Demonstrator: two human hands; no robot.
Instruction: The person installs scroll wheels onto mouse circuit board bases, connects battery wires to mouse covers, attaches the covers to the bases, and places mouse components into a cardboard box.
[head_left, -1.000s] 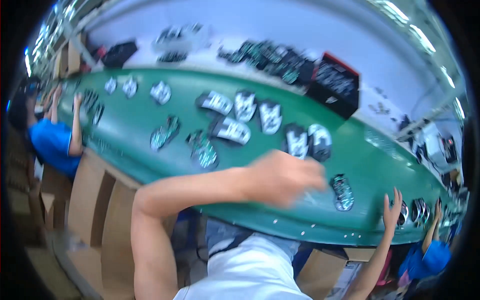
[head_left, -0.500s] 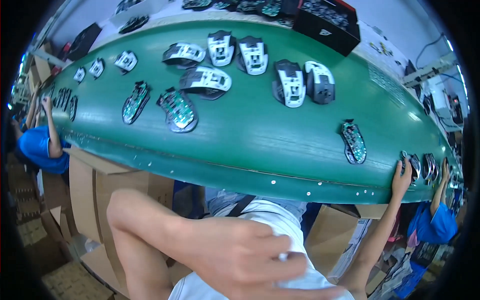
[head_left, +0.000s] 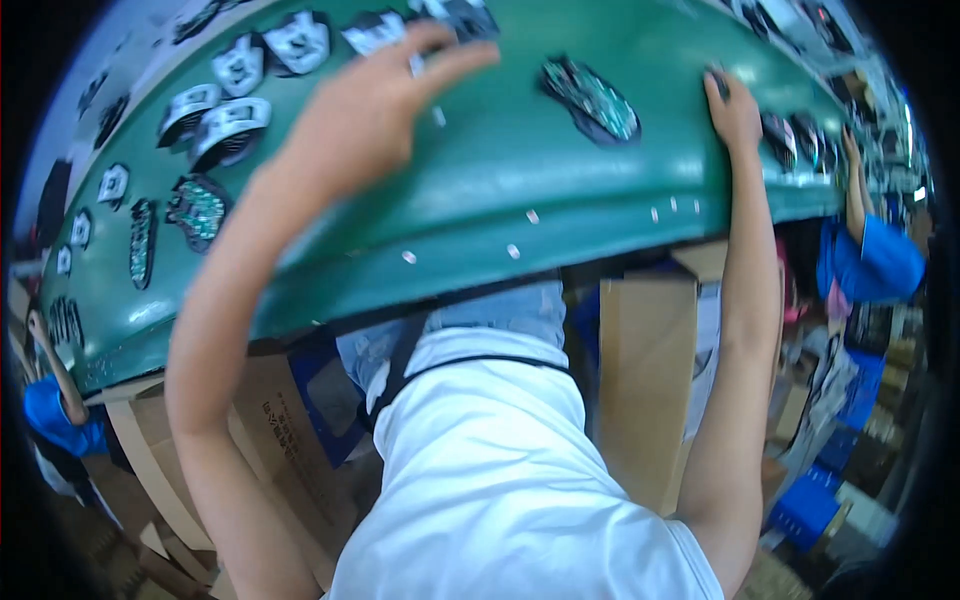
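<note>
Green table [head_left: 470,165] bears a circuit board [head_left: 598,105] between the left hand [head_left: 362,118] and the right hand [head_left: 738,118], both grips too unclear to tell.

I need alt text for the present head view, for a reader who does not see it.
The blurred left hand is over a green table, near pale shells; the right hand is farther right, its grip unclear. Between the hands lies a circuit board; co-workers in blue appear at both edges.
</note>
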